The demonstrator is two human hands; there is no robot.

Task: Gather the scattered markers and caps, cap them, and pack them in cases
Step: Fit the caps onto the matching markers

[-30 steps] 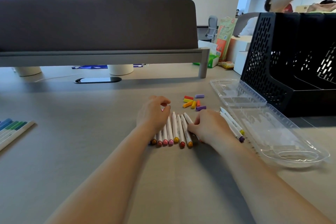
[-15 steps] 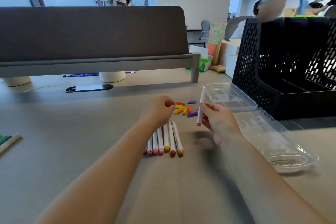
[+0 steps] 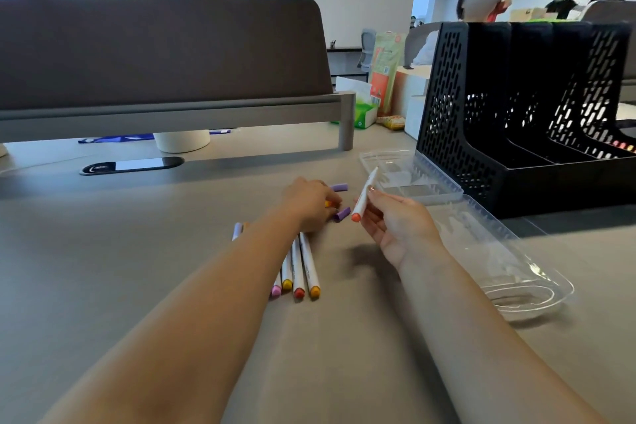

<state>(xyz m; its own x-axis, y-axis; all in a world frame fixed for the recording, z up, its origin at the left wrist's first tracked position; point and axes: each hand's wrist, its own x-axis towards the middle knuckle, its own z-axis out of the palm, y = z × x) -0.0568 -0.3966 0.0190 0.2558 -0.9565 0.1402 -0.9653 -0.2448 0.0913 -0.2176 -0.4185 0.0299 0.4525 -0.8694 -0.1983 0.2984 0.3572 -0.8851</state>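
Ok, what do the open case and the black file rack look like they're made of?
Open case: thin clear plastic, glossy; the desk shows through and its ridges glint. File rack: probably matte black plastic, slotted side wall letting light through; painted metal is possible.

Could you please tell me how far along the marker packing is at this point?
Done: the markers lie gathered in a row. In hand: the right hand holds an orange marker while the left hand reaches among the loose caps; whether it grips one is hidden. Left: capping the markers and packing them, as the open case shows none inside.
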